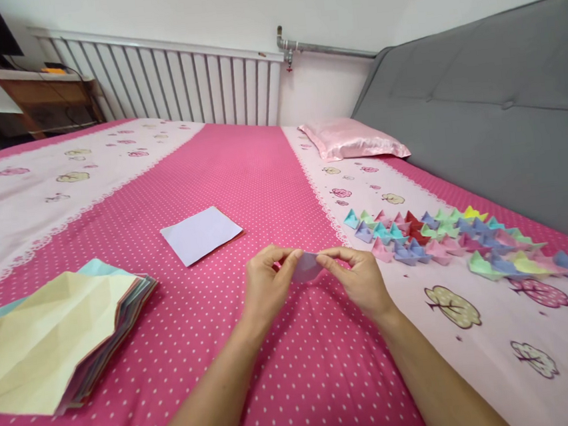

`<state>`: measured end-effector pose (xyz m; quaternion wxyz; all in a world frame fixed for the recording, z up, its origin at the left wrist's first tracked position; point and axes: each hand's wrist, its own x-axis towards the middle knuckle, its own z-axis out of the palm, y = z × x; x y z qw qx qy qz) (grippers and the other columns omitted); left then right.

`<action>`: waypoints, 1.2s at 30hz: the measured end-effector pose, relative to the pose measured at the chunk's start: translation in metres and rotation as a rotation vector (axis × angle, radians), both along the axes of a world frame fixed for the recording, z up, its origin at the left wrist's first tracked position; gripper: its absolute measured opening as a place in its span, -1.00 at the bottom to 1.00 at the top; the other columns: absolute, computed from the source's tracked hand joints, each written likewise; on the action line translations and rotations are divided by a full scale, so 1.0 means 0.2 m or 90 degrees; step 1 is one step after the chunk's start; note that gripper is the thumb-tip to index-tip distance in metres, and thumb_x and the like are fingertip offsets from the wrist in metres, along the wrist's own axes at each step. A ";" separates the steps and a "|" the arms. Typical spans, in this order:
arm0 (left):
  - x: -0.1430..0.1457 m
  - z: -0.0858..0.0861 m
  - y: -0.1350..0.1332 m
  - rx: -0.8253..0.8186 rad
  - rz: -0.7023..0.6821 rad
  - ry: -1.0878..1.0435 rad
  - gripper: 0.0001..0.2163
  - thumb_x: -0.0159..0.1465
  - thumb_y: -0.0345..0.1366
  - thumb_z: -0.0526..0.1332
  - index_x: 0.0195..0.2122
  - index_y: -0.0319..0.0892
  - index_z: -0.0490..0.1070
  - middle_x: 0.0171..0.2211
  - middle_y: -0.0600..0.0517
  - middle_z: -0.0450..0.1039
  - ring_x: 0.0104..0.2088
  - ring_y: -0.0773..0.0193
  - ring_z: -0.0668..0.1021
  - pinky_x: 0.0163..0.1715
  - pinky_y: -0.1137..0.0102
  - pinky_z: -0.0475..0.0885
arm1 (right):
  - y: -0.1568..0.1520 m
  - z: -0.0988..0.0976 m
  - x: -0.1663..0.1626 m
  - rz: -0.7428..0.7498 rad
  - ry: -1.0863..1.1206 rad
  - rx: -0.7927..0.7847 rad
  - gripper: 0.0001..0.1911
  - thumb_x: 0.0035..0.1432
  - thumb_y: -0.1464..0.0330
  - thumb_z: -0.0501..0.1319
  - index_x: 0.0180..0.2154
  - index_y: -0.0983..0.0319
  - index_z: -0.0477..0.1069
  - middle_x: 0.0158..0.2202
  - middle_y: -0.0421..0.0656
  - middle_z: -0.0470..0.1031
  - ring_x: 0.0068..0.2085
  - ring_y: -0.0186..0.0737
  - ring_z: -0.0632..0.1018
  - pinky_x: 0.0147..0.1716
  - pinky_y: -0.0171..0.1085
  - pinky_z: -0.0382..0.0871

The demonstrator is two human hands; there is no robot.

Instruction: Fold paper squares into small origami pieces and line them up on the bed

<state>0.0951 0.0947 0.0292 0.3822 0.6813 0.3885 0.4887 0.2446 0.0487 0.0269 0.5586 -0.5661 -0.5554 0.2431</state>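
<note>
A small folded piece of lavender paper (306,268) is held up between both hands, above the pink dotted bedspread (254,169). My left hand (269,283) pinches its left edge between thumb and fingers. On the opposite edge, my right hand (356,276) grips it the same way. The paper's exact folds are too small to make out. Beyond my left hand lies a small stack of square paper (202,235) with a lavender sheet on top. To the right of my right hand, several rows of colourful folded paper boats (436,232) stand on the bed.
At the left lies a thick pile of larger creased sheets (59,335), pale yellow uppermost. A pink satin pillow (354,139) rests near the grey headboard (494,99). A white radiator (165,77) runs along the wall; a desk (46,95) with a monitor stands far left.
</note>
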 end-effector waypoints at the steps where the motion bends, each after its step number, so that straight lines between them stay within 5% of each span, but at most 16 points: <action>1: 0.00 0.00 0.00 -0.010 0.008 -0.001 -0.75 0.14 -0.13 0.15 -0.47 -0.19 0.50 -0.54 0.04 0.42 -0.52 0.36 0.38 -0.53 0.47 0.23 | 0.00 0.00 0.00 0.005 0.014 -0.007 -0.81 0.01 0.26 0.21 -0.38 0.22 0.52 -0.39 -0.17 0.56 -0.31 -0.19 0.52 -0.21 -0.17 0.36; 7: -0.01 0.00 0.01 -0.097 0.000 -0.039 -0.71 0.10 -0.08 0.16 -0.47 -0.22 0.48 -0.59 0.06 0.42 -0.59 0.38 0.38 -0.61 0.50 0.21 | 0.01 -0.02 0.00 0.059 0.118 -0.070 -0.76 -0.03 0.22 0.24 -0.43 0.28 0.49 -0.50 -0.15 0.53 -0.47 -0.26 0.50 -0.43 -0.27 0.40; 12: -0.02 -0.01 0.02 -0.164 -0.026 -0.057 -0.72 0.05 -0.09 0.22 -0.49 -0.25 0.47 -0.60 0.03 0.43 -0.60 0.37 0.41 -0.62 0.49 0.23 | 0.00 -0.03 -0.01 0.044 0.175 -0.076 -0.75 -0.05 0.21 0.26 -0.43 0.29 0.47 -0.50 -0.15 0.54 -0.46 -0.25 0.52 -0.41 -0.27 0.41; 19: -0.02 0.00 0.02 -0.336 -0.211 -0.123 -0.79 -0.04 -0.23 0.31 -0.45 -0.29 0.48 -0.51 -0.02 0.49 -0.53 0.36 0.46 -0.47 0.46 0.32 | 0.01 -0.03 -0.02 -0.037 0.313 -0.054 -0.76 -0.07 0.22 0.28 -0.41 0.27 0.43 -0.50 -0.17 0.53 -0.45 -0.24 0.54 -0.34 -0.22 0.43; 26: -0.02 0.03 0.03 -0.323 -0.059 -0.198 -0.81 -0.04 -0.22 0.32 -0.52 -0.27 0.44 -0.59 0.05 0.44 -0.59 0.43 0.41 -0.53 0.50 0.27 | 0.01 -0.03 -0.03 -0.016 0.275 -0.056 -0.75 -0.10 0.23 0.30 -0.40 0.26 0.42 -0.49 -0.19 0.52 -0.45 -0.26 0.54 -0.35 -0.26 0.41; 31: -0.02 0.02 0.03 -0.349 -0.042 -0.223 -0.69 0.04 -0.10 0.24 -0.31 -0.25 0.45 -0.32 -0.06 0.50 -0.35 0.29 0.51 -0.29 0.41 0.35 | 0.01 -0.04 -0.04 -0.036 0.239 -0.033 -0.77 -0.12 0.25 0.31 -0.41 0.26 0.41 -0.49 -0.20 0.51 -0.44 -0.25 0.55 -0.33 -0.25 0.41; 36: 0.02 0.02 -0.03 -0.443 -0.106 -0.254 -0.50 0.02 -0.09 0.28 -0.03 -0.15 0.28 0.03 -0.17 0.30 -0.02 0.15 0.40 -0.07 0.30 0.29 | 0.00 -0.05 -0.04 -0.122 0.168 -0.007 -0.78 -0.05 0.25 0.27 -0.38 0.26 0.42 -0.55 -0.20 0.50 -0.48 -0.25 0.54 -0.40 -0.27 0.40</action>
